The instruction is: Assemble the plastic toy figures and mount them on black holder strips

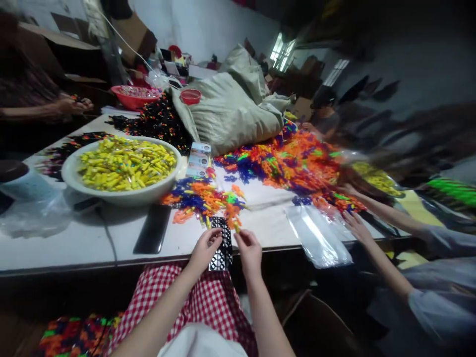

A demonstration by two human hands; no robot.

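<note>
A black panel with rows of round white-edged holes [222, 250] lies between my hands and overhangs the table's front edge. My left hand [206, 247] is closed at its left side, thumb and fingers curled together over it; whatever they hold is too small to make out. On the other side my right hand [250, 252] pinches a small yellow piece [237, 227] at the edge of the loose parts. Just beyond both hands is a small heap of orange, blue, yellow and green plastic parts [203, 198].
A white basin [69, 173] of yellow pieces stands left, with a dark phone-like slab [153, 230] before it. Clear plastic bags [318, 238] lie right, near a co-worker's hands [355, 223]. Behind are a large colourful pile [297, 158] and a stuffed sack [230, 114].
</note>
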